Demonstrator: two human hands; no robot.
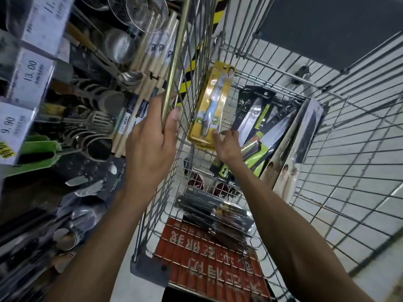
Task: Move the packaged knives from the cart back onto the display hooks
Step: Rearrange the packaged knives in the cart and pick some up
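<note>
Inside the wire cart (327, 149), against its left wall toward the far end, the yellow packaged knife (210, 105) stood on edge. The black-and-green packaged knives (261, 125) leaned in the far right corner, and more dark packs (213, 212) lay flat at the near end. Left of the cart hung the display rack (98, 101), crowded with ladles and spatulas. The left grip (150, 147) was clenched round the cart's top rail (175, 68). The right grip (226, 144) was released, its fingers stretched onto the yellow pack's lower edge with no closed hold to be seen. The risk looked to lie in the lift: a light pinch at one corner could let the slick card swing, snag the mesh wall or slip back down. The neighbouring packs, only leaning, might topple if brushed.
</note>
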